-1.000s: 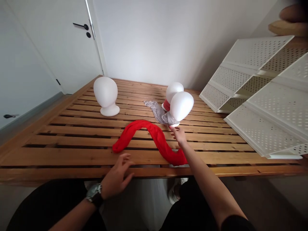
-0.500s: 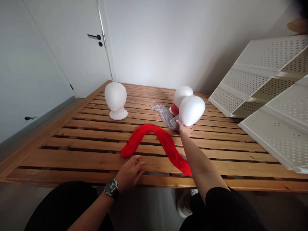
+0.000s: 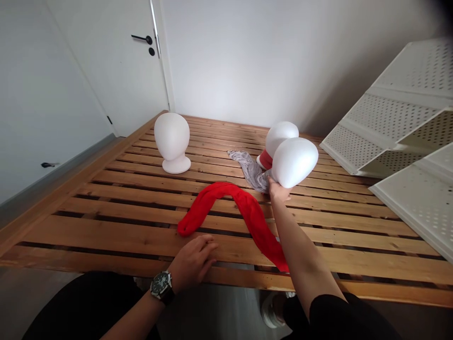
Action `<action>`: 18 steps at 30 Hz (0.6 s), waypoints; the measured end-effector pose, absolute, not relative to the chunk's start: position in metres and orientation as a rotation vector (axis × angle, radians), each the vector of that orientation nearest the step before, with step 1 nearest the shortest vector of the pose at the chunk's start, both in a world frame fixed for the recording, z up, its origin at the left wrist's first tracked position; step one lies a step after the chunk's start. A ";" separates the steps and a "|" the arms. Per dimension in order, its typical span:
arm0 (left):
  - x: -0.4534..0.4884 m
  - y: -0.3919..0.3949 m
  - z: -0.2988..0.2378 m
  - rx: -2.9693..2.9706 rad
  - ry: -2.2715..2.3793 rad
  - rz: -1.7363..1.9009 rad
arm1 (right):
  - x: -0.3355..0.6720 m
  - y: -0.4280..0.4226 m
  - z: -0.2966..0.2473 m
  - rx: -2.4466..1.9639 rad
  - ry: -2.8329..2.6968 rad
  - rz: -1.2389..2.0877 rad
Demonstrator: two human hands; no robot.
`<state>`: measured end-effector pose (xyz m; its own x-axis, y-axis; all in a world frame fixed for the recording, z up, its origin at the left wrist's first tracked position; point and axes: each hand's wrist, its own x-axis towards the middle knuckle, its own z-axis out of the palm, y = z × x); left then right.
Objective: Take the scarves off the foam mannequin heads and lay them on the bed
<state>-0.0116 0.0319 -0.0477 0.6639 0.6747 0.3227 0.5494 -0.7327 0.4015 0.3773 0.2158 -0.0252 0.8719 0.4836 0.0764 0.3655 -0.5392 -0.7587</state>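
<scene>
My right hand (image 3: 280, 192) is closed at the neck of a white mannequin head (image 3: 294, 162), which leans over to the right. From that neck a grey scarf (image 3: 250, 170) trails leftward across the slats. Just behind stands another white mannequin head (image 3: 281, 134) with a red cloth (image 3: 265, 159) round its neck. My left hand (image 3: 193, 262) hovers or rests at the front edge of the slatted wooden platform (image 3: 123, 231), holding nothing, fingers loosely apart. Beyond its fingertips a bright red scarf (image 3: 226, 190) lies in an arch, its right end passing beside my right forearm.
On the left of the platform a bare white mannequin head (image 3: 172, 137) stands upright. White perforated metal racks (image 3: 382, 118) lean along the right side. Behind are a white wall (image 3: 247, 61) and a door with a black handle (image 3: 142, 38).
The view has shifted slightly, moving the heads and racks rightward in the picture. My right hand keeps its hold on the leaning mannequin head; my left hand stays near the front edge.
</scene>
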 end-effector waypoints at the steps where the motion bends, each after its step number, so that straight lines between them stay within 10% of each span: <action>1: -0.011 0.032 -0.048 2.603 0.984 0.655 | 0.377 0.216 -0.024 -2.197 -0.601 0.183; 11: -0.010 0.031 -0.047 2.590 0.961 0.690 | 0.369 0.183 0.037 -1.918 -0.593 0.042; 18: -0.010 0.025 -0.048 2.624 0.919 0.772 | 0.361 0.146 0.173 -1.327 -0.820 -0.202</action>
<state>-0.0097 0.0251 -0.0477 0.6596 0.6377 0.3980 0.5023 -0.7678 0.3978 0.3612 0.1460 0.1734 0.7112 0.3122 0.6299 0.5693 0.2698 -0.7766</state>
